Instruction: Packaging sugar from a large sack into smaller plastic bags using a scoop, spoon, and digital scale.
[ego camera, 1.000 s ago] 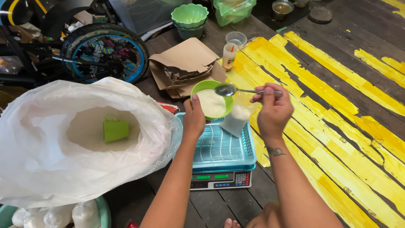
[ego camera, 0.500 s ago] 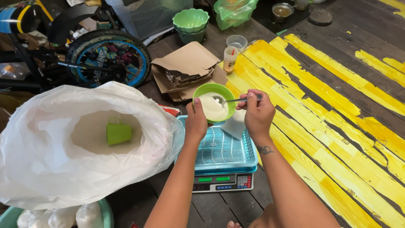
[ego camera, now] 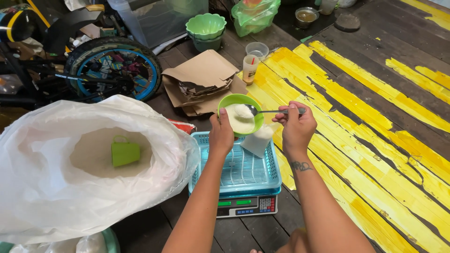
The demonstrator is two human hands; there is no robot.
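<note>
I am holding the green bowl (ego camera: 240,120) in my left hand (ego camera: 221,136) above the small bag (ego camera: 257,139), so my right hand (ego camera: 295,125), pinching the spoon (ego camera: 267,111), is lifting powder over it.

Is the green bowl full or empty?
Partly full: white powder covers the inside of the green bowl held by the left hand, below the rim.

Two bare forearms, no sleeves, dark tattoo (ego camera: 301,166) on right wrist
</note>
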